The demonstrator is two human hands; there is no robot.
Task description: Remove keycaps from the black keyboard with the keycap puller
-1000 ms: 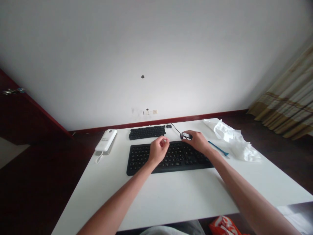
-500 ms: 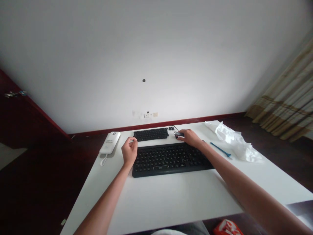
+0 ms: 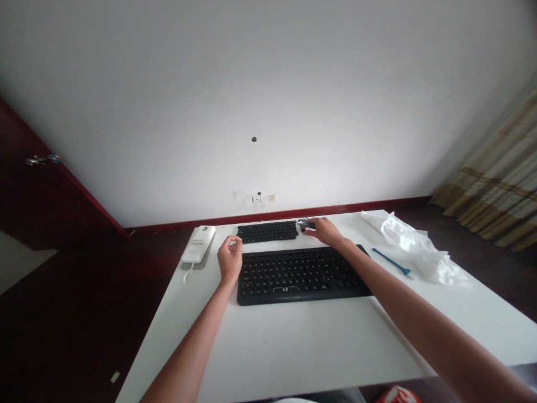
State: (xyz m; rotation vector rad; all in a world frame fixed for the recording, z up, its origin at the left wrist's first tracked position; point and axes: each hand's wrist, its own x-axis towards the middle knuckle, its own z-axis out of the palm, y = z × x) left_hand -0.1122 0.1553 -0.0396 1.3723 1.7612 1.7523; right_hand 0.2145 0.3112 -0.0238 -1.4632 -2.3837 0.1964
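Note:
A black keyboard [image 3: 302,277] lies across the white table, its key positions looking bare, without caps. Behind it, black keycaps [image 3: 268,230] stand close together in rows. My right hand [image 3: 328,230] reaches past the keyboard's far edge and is closed on a small dark tool with a silvery end, which looks like a keycap puller [image 3: 307,224]. That tool is beside the right end of the keycap rows. At the keyboard's left edge, my left hand [image 3: 230,260] is curled with thumb and fingers together; whatever they hold, if anything, cannot be made out.
A white phone-like device [image 3: 198,244] with a wrist strap lies at the table's left. On the right are a blue pry-like stick [image 3: 391,261] and a crumpled white plastic bag [image 3: 419,249]. A red packet [image 3: 397,395] shows below the near edge.
My right hand has moved the tool slightly away from me, toward the small group of keycaps right of the rows. The left hand stays curled. The whole view has shifted a little.

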